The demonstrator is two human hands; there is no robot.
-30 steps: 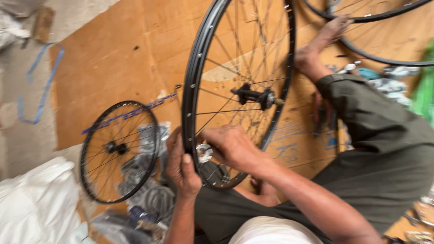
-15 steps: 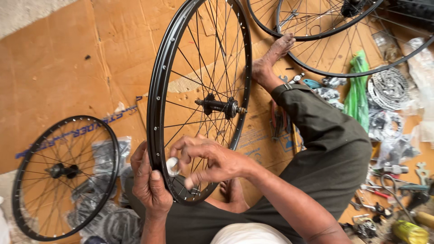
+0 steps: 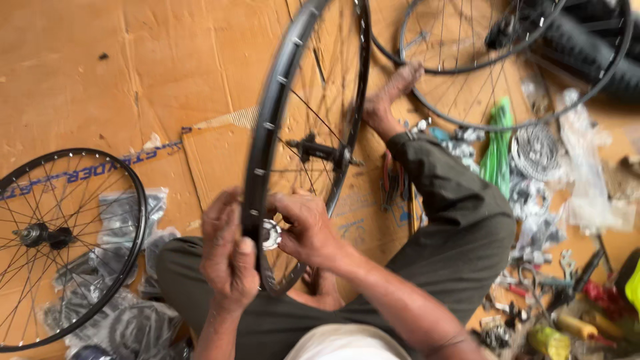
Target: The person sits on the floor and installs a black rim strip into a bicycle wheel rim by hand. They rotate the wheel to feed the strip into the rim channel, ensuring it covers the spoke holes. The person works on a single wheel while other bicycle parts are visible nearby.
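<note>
Both hands meet at the lower edge of a black bicycle wheel [image 3: 303, 133] that stands on its rim between the person's knees. Left hand [image 3: 228, 253] wraps the rim from outside, fingers curled over it in a firm hold. Right hand [image 3: 308, 230] reaches through from the other side, its fingers pinched narrow around a small white roll of tape [image 3: 271, 235] pressed against the inside of the rim, just beside the left thumb.

Seen nearly edge-on, the wheel stands upright with its long axis running from the hands up to the top of the view, leaning slightly right. Its hub [image 3: 320, 152] sits above the hands, axle pointing left and right.

Brown cardboard [image 3: 133, 67] covers the floor, with a strip of blue print running slantwise at left. A second, smaller black wheel [image 3: 63, 247] lies flat at the left, well apart from the hands, over several clear plastic bags [image 3: 123, 213] holding dark parts. Two more rims [image 3: 507, 60] lie at the top right past a bare foot [image 3: 390, 100]. A green plastic package [image 3: 497, 150], long and narrow, lies to the right of the trouser leg, beside a silver cog set [image 3: 537, 152] and more clear crumpled bags. Small tools [image 3: 567, 293] and yellow-handled pieces are scattered at the lower right.
</note>
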